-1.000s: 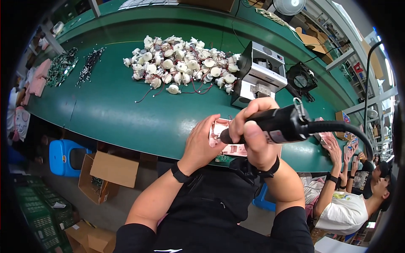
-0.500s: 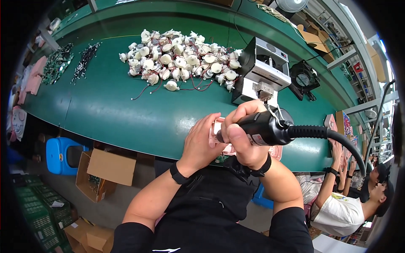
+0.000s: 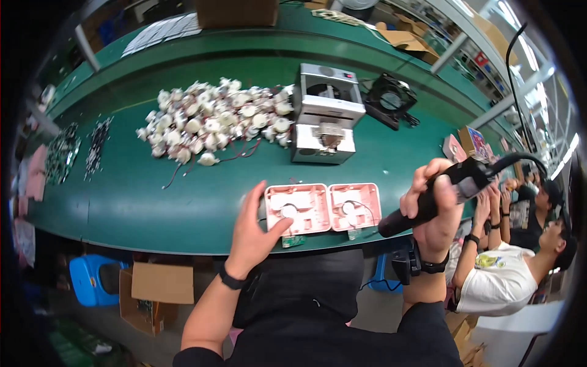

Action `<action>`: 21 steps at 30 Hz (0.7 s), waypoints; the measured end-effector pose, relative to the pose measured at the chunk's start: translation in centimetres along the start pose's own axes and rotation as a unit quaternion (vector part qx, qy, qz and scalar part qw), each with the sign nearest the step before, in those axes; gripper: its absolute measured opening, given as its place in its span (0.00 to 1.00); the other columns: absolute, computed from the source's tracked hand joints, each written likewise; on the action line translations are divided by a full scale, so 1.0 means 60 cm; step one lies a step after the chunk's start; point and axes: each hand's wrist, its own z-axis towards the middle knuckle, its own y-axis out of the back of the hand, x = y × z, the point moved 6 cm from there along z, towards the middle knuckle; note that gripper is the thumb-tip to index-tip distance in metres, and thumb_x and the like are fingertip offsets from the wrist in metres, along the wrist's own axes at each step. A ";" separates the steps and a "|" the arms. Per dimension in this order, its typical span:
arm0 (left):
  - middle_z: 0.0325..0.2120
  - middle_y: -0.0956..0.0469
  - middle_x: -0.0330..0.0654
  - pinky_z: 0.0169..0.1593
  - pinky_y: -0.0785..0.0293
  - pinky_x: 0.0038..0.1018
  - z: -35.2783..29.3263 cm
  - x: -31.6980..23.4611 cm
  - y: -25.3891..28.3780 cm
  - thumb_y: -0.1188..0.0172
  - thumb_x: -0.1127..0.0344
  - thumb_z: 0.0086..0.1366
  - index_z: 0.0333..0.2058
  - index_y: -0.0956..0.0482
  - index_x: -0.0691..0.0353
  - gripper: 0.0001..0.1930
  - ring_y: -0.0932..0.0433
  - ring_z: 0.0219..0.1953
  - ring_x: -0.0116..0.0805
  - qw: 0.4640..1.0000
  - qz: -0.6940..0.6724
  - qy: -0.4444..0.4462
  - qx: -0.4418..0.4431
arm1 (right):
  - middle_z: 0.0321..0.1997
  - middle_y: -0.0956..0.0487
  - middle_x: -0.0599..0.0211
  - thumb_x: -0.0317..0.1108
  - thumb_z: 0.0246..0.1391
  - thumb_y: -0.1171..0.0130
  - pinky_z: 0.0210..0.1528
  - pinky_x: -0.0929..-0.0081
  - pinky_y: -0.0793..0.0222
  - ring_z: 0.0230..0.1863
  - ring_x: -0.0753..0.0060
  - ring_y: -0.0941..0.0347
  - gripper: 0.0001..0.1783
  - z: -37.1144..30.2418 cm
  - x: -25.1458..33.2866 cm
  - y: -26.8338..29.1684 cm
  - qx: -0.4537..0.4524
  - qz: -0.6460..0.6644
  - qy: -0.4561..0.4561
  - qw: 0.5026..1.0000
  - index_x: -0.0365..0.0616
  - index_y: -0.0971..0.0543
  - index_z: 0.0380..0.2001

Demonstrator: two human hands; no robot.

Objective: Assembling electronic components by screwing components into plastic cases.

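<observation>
Head view: driver gripped at right, pink shells at centre

And we're live at the green workbench (image 3: 202,214), where two pink plastic shells sit side by side, open faces up, at the centre of the frame! The left hand (image 3: 257,235) is spread wide, fingers along the outer edge of the left shell (image 3: 315,217), thumb reaching over its lower left beside a white round part (image 3: 288,211); it grips nothing whole, and how hard it presses I cannot tell.

Over to right of centre, the right hand (image 3: 435,199) wraps firmly round a black power driver (image 3: 397,222), cable curving off to the upper right. Its nose slants down to the left, near the lower right corner of the right shell (image 3: 370,211) (the bit's very end is too blurred to call). Small green circuit boards (image 3: 293,241) show at the lower edges of both shells.

Up top, a heap of white motor-like parts (image 3: 214,119) with trailing wires spreads left of a silver-and-black machine (image 3: 330,113), a black fan (image 3: 390,98) just beyond!
</observation>
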 end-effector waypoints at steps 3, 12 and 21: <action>0.59 0.26 0.51 0.61 0.29 0.36 -0.025 0.004 0.020 0.32 0.66 0.62 0.66 0.35 0.66 0.35 0.26 0.61 0.43 0.999 0.024 0.025 0.006 | 0.30 0.25 0.66 0.35 0.62 0.39 0.22 0.78 0.34 0.18 0.77 0.30 0.13 -0.030 -0.045 0.106 -0.040 -0.174 -0.041 0.983 0.39 0.28 0.43; 0.56 0.26 0.51 0.58 0.28 0.36 -0.058 -0.033 0.008 0.36 0.66 0.66 0.62 0.31 0.67 0.27 0.25 0.57 0.46 0.993 0.062 0.046 0.084 | 0.25 0.23 0.71 0.29 0.56 0.33 0.23 0.80 0.34 0.19 0.80 0.29 0.15 -0.148 -0.167 0.190 -0.099 -0.209 -0.229 0.945 0.35 0.23 0.45; 0.54 0.25 0.51 0.57 0.27 0.35 -0.007 -0.088 -0.079 0.35 0.64 0.65 0.64 0.32 0.68 0.31 0.23 0.54 0.45 0.972 0.138 0.047 0.187 | 0.26 0.24 0.72 0.34 0.57 0.32 0.24 0.80 0.33 0.20 0.80 0.28 0.19 -0.130 -0.153 0.254 -0.077 -0.200 -0.254 0.943 0.35 0.22 0.48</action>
